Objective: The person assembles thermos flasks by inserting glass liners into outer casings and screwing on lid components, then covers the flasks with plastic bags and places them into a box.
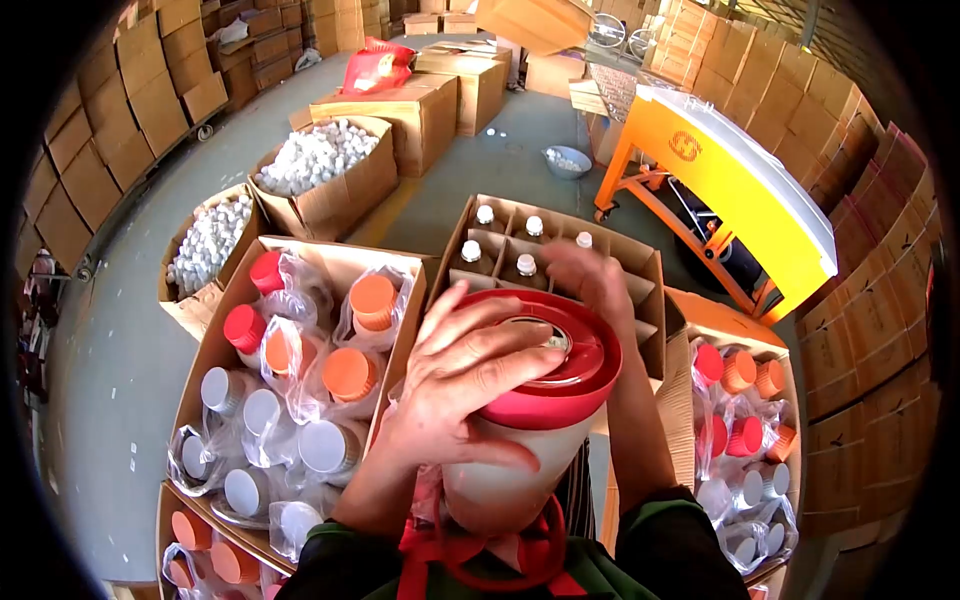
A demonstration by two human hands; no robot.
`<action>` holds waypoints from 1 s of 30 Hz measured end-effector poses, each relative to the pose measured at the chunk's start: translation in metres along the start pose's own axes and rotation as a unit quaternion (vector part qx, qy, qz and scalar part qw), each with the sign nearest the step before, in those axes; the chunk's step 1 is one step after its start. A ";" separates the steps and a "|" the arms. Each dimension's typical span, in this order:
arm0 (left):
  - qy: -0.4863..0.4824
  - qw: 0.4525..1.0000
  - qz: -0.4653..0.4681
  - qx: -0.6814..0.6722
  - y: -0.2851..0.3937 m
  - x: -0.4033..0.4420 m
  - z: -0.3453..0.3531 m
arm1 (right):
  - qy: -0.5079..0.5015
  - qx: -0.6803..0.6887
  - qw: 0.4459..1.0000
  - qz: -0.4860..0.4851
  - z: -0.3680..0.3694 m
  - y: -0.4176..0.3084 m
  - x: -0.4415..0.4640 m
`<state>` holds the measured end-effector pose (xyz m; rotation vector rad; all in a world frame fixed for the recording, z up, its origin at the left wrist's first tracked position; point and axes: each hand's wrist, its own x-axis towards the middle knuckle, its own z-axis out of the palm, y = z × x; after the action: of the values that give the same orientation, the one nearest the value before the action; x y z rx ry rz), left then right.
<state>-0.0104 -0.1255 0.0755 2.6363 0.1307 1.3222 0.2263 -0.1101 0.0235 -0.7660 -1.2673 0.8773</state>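
A large pale jug (515,470) with a wide red lid (590,375) stands close in front of my body. My left hand (450,385) lies across the lid, its fingers spread over the top and the thumb down on the jug's side. On the far side of the jug, my right hand (595,285) is blurred by motion, and its fingers cannot be made out clearly. That hand is over a divided carton (645,350), close to several white-capped bottles (526,265) standing in its compartments.
An open carton (400,345) at left holds several bagged containers with red, orange and grey lids. A similar carton (785,440) stands at right. Farther off are boxes of small white pieces (315,158), a blue basin (566,163), an orange-framed machine (710,170) and stacked cartons (860,300).
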 end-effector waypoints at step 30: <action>-0.274 0.761 -0.581 0.088 -0.020 -0.138 0.038 | -0.150 -0.040 0.976 -0.154 -0.025 -0.062 -0.070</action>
<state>-0.0619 -0.1330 -0.0592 2.1111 1.5222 0.1000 0.2529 -0.2015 0.0406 -0.4911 -1.6473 0.7065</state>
